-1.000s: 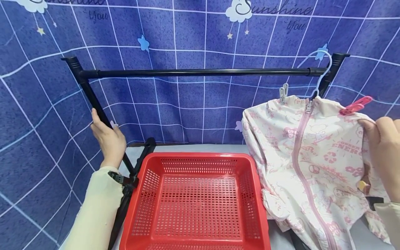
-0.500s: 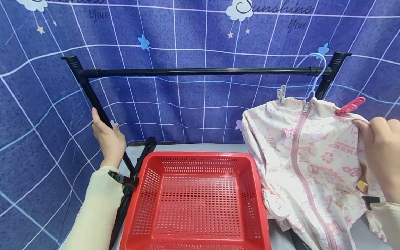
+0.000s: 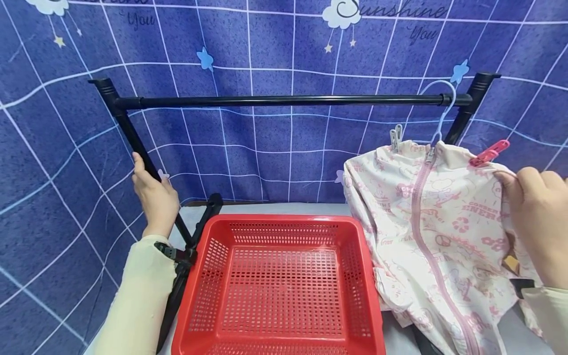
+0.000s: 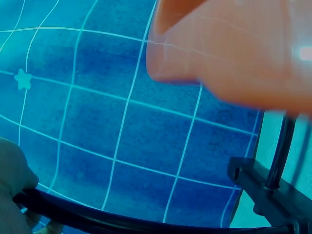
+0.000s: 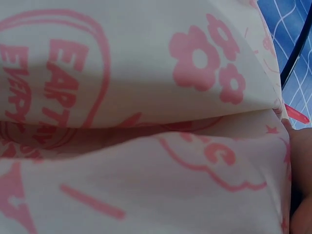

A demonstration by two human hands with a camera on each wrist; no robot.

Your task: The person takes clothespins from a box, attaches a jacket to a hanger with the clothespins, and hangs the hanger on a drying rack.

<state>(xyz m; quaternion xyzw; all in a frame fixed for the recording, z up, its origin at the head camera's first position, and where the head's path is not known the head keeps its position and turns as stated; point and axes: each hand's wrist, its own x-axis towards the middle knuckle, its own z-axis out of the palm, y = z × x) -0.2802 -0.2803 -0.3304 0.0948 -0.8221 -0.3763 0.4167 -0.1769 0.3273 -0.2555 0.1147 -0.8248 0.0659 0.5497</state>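
A white jacket [image 3: 399, 197] with pink print and a pink zip hangs on a light blue hanger [image 3: 448, 108], its hook over the right end of the black rail [image 3: 284, 101]. My right hand [image 3: 539, 207] pinches the jacket's shoulder at the right. A grey clothes peg [image 3: 396, 138] and a pink clothes peg [image 3: 489, 153] sit on the jacket's shoulders. In the right wrist view the jacket's cloth [image 5: 146, 180] fills most of the picture. At the left, my left hand [image 3: 157, 199] grips the rack's black post [image 3: 137, 143]; the left wrist view shows the fingers [image 4: 14, 170] round it.
A red perforated basket [image 3: 284, 291] stands between the arms, close beside the jacket. The rack's black foot [image 3: 213, 204] lies behind the basket's left corner. A blue gridded curtain [image 3: 266, 158] hangs behind. The surface beneath is pale cloth [image 3: 266, 209].
My right hand has moved a little left and down with the jacket's shoulder. The hanger hook and both pegs have shifted left and slightly lower. My left hand has stayed on the post.
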